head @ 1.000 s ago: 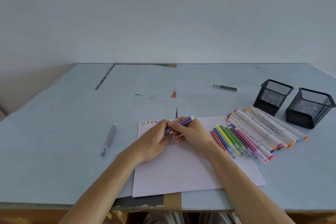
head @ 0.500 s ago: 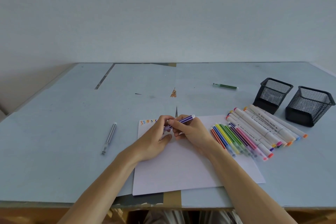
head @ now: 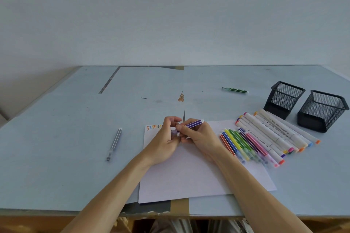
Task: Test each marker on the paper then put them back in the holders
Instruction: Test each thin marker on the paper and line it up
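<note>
Near edge first: paper flat on the tabletop. Over its far end, left hand and right hand together, both pinching a purple marker; long axis slanted, white end up and right, cap end down-left in the left fingers. Just right, two rows of markers side by side. Left, a grey pen. Farther right, two mesh holders; beyond, a green marker lying crosswise.
</note>
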